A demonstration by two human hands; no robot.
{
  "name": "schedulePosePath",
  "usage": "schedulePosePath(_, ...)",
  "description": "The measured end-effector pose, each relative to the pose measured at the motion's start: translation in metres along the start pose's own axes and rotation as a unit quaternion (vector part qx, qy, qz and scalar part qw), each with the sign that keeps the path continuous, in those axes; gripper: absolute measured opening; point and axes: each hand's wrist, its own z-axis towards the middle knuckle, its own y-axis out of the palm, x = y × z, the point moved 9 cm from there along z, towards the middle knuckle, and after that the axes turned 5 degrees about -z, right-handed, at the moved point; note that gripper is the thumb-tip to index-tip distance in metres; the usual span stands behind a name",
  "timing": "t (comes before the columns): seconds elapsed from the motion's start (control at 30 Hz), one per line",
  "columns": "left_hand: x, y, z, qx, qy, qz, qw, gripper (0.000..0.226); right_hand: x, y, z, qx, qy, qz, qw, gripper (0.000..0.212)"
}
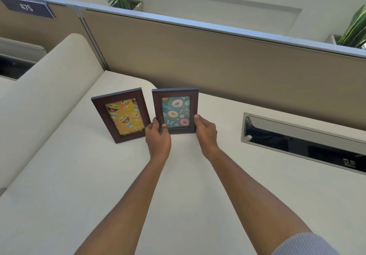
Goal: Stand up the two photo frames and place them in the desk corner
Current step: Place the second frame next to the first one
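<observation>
Forearms: both reach forward from the near edge of the view; a grey sleeve (305,244) shows on the right arm.
Left hand (157,136): closed on the lower left corner of the doughnut-print photo frame (175,111), thumb on the front moulding.
Right hand (206,131): closed on the lower right edge of the same frame, thumb at the side.
Doughnut-print photo frame: upright on the worktop (99,185), near the partition panel (217,56).
Emoji-print photo frame (121,115): stands free just beside it on the left, tilted back, towards the corner.
Handling: rigid wooden moulding, probably light — the pane in front is likely fragile. Grip the side mouldings low; keep fingers off the pane.
Not visible: rear props of both frames — seating cannot be confirmed. The cable tray (305,136) interior is dark.
</observation>
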Motion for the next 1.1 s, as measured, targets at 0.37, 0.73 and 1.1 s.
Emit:
schedulePosePath(0.37, -0.005, 0.012, -0.021, -0.024, 0.033, 0.031, 0.999, 0.070, 0.002, 0.005, 0.003, 0.016, -0.017, -0.081, 0.996, 0.037)
schedulePosePath(0.73, -0.009, 0.013, -0.027, -0.049, 0.050, 0.087, 0.994, 0.081, 0.000, 0.002, 0.003, -0.001, -0.026, -0.122, 0.992, 0.043)
schedulePosePath(1.1, -0.038, 0.034, -0.052, -0.123, 0.048, 0.198, 0.971, 0.080, 0.008, -0.003, -0.001, -0.022, -0.075, -0.194, 0.978, 0.035)
